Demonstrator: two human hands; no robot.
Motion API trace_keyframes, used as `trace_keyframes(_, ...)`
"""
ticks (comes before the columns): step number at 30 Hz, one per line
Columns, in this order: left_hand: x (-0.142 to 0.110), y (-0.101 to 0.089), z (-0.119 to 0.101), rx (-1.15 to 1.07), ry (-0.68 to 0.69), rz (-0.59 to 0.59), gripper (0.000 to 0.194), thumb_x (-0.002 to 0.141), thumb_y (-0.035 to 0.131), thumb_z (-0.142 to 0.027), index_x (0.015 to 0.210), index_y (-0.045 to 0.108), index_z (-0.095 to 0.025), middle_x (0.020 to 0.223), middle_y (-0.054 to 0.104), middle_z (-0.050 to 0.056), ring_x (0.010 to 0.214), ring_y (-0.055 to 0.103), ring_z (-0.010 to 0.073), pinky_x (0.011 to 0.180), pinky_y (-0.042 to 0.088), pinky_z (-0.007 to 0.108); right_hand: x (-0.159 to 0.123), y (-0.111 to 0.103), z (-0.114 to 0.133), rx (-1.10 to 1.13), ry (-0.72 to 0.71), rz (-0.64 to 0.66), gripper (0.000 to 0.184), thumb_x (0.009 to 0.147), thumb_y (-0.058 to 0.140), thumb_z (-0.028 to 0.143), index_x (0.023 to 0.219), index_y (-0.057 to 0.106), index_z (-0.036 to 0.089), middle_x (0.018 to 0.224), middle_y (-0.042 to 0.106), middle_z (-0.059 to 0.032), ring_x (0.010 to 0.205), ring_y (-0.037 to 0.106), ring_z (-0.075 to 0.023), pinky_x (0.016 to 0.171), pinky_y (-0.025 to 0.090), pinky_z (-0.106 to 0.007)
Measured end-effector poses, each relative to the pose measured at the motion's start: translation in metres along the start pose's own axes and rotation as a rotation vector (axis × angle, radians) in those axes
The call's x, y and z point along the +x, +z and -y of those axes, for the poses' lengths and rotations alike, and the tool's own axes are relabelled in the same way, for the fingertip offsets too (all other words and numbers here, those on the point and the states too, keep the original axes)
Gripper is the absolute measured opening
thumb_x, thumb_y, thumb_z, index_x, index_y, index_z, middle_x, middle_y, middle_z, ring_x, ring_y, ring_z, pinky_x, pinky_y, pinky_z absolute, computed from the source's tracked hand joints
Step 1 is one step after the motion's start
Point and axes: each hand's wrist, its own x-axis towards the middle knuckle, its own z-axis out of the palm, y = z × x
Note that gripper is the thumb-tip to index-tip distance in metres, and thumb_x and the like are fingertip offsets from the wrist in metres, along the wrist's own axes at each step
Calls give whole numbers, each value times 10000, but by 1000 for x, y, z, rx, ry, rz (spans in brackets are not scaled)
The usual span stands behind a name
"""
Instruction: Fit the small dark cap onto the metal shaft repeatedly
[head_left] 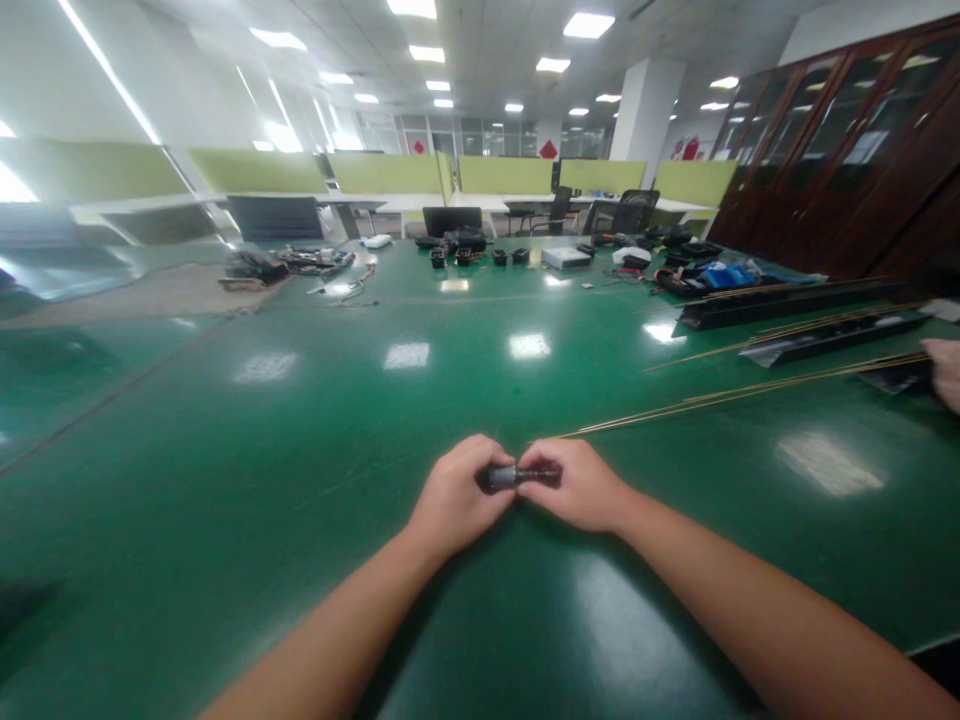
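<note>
Low over the green tabletop (420,400), both hands meet on a small grey-and-black cylindrical part (503,477), held roughly level. The fingers of my left hand (463,494) wrap around its thicker grey barrel. A thin dark shaft runs from the barrel to the right, and my right hand (574,484) pinches it between thumb and fingers. The fingers cover much of the part, so its exact kind cannot be told. Just beyond my right hand lie the near ends of thin brass-coloured rods (637,415).
Black channel-shaped bars (832,338) lie at the right, with another person's hand (943,372) at the edge. Toward the back are a white box (566,258), several small black parts, blue items (731,274) and loose electronics (319,260). Cardboard (142,292) lies back left.
</note>
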Motion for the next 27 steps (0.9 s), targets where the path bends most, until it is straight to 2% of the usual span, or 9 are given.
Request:
trace_keyframes(8, 0, 0, 1, -7, -2, 9, 95, 764, 688, -182, 830, 619, -188, 847, 625, 30, 801, 588, 164, 712, 448, 282, 0, -1, -1, 6, 24, 4, 71, 772, 685, 187, 842, 675, 182, 754, 661, 8, 674, 579, -131, 629, 417, -233)
trace_keyframes(27, 0, 1, 1, 6, -17, -3, 131, 760, 721, -185, 830, 611, -189, 848, 626, 2, 794, 585, 139, 721, 440, 257, 0, -6, -2, -19, 10, -2, 66, 769, 686, 179, 834, 678, 182, 752, 665, 7, 666, 578, -130, 616, 412, -232)
